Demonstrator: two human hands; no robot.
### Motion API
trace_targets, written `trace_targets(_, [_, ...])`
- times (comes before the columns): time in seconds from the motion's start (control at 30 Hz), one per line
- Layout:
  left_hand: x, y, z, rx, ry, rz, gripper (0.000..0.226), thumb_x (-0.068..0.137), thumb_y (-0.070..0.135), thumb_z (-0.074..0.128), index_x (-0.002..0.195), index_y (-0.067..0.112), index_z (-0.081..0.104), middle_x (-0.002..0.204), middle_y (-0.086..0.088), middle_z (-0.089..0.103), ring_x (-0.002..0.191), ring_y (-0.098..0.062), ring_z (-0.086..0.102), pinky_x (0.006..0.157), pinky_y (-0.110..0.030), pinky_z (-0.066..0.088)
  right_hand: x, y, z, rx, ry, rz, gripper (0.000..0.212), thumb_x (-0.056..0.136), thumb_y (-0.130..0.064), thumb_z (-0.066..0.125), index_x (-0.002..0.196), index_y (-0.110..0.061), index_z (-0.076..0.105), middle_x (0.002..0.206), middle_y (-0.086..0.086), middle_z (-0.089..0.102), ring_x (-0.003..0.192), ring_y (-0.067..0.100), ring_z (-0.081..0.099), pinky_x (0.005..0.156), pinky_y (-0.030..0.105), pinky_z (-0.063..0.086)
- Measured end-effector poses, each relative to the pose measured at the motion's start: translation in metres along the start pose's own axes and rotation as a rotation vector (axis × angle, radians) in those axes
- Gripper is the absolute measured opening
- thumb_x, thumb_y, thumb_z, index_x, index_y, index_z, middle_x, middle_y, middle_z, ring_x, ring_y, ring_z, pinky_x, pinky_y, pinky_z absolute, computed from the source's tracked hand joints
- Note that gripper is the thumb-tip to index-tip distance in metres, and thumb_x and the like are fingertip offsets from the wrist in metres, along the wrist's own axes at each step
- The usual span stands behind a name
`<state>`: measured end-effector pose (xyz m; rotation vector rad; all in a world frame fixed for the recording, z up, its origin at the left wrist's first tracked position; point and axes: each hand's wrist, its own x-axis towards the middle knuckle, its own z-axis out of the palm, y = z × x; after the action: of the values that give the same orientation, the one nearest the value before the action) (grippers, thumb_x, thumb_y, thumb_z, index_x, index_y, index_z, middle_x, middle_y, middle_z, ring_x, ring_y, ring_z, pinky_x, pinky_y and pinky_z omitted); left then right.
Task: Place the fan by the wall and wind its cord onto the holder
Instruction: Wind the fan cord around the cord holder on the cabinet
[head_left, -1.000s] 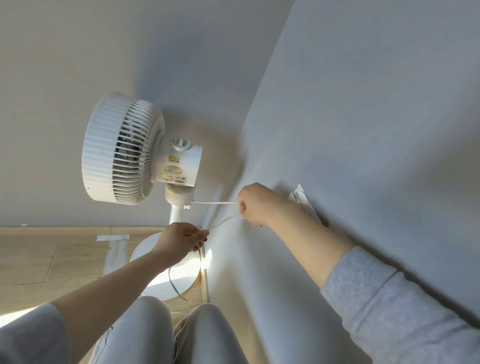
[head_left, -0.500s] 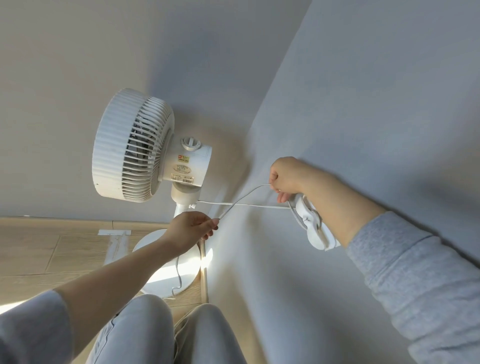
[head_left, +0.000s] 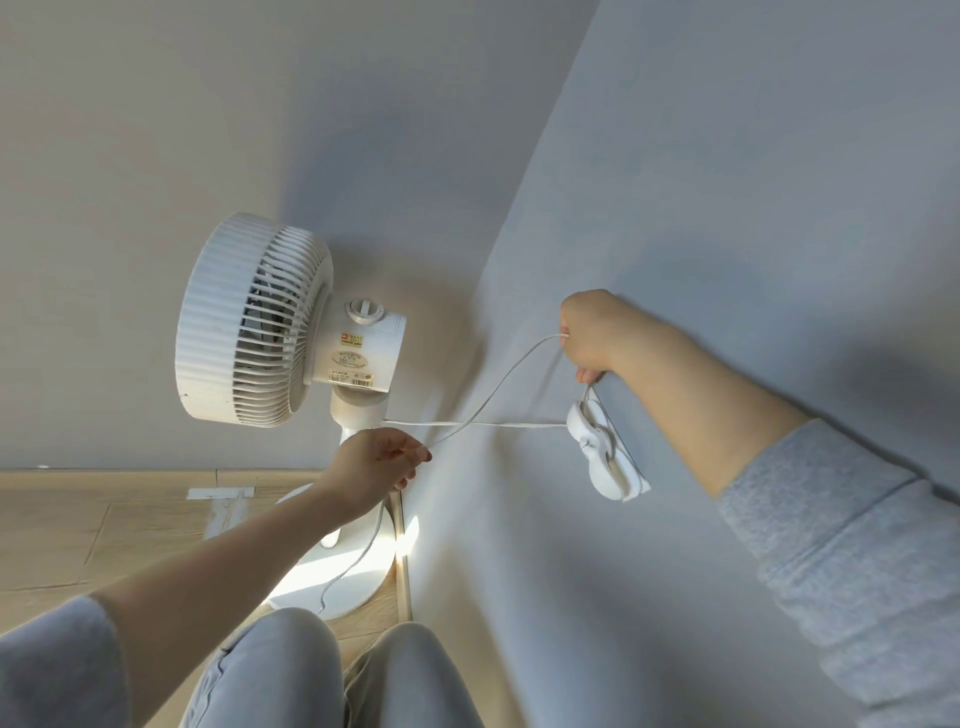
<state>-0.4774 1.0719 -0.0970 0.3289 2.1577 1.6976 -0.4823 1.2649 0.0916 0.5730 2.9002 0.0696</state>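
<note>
Fingers of our right hand (head_left: 589, 335) and left hand (head_left: 375, 460) pinch the cord (head_left: 498, 387) at mid-frame. We judge it light and limp, best held near the holder (head_left: 605, 457).

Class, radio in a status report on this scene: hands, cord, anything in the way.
Left hand pinching cord near fan. Right hand gripping cord above wall holder. Cord partly looped on holder, slack left. Nothing in the way.

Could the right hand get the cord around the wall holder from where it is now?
Probably yes. The right hand grips the cord just above the holder, with bare wall between them and nothing blocking.
</note>
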Motion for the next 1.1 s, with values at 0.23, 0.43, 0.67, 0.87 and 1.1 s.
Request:
trace_targets(0.23, [-0.016,0.012,-0.004,0.042,0.023,0.034,0.018,0.09,0.019,0.057,0.086,0.008,0.071,0.067,-0.006,0.058,0.061,-0.018,0.053,0.061,-0.023,0.046,-0.036,0.011,-0.015,-0.006,0.127,-0.035,0.028,0.077,0.006,0.044,0.091,0.001,0.067,0.074,0.016,0.073,0.072,0.031,0.073,0.076,0.044,0.06])
trace_targets(0.43, [-0.03,0.024,-0.008,0.05,0.042,0.071,0.018,0.091,0.018,0.057,0.086,0.008,0.071,0.064,-0.003,0.055,0.057,-0.015,0.05,0.052,-0.013,0.044,-0.072,0.019,-0.019,0.049,0.182,-0.031,0.025,0.078,0.004,0.046,0.095,0.002,0.064,0.084,0.019,0.072,0.08,0.032,0.071,0.074,0.037,0.058])
trace_targets(0.67, [-0.049,0.022,-0.016,0.084,0.075,0.085,0.017,0.09,0.018,0.058,0.083,0.01,0.072,0.061,-0.003,0.056,0.056,-0.015,0.051,0.057,-0.02,0.046,-0.11,0.025,-0.007,0.181,0.216,-0.067,0.017,0.082,-0.007,0.05,0.092,-0.012,0.063,0.095,0.008,0.069,0.089,0.027,0.067,0.077,0.035,0.056])
trace_targets(0.87, [-0.06,0.02,-0.015,0.087,0.067,0.075,0.017,0.09,0.019,0.058,0.084,0.01,0.072,0.064,-0.004,0.059,0.059,-0.015,0.053,0.058,-0.019,0.046,-0.146,0.027,0.012,0.263,0.264,-0.006,0.019,0.073,-0.003,0.048,0.064,-0.017,0.056,0.073,0.008,0.07,0.071,0.026,0.067,0.053,0.024,0.045])
trace_targets(1.1, [-0.067,0.016,-0.011,0.112,0.037,0.05,0.015,0.088,0.017,0.06,0.084,0.01,0.073,0.066,-0.004,0.061,0.058,-0.016,0.054,0.056,-0.018,0.047,-0.158,0.042,0.05,0.325,0.442,-0.029,0.008,0.083,-0.013,0.056,0.082,-0.008,0.063,0.073,0.002,0.066,0.071,0.026,0.061,0.057,0.026,0.046])
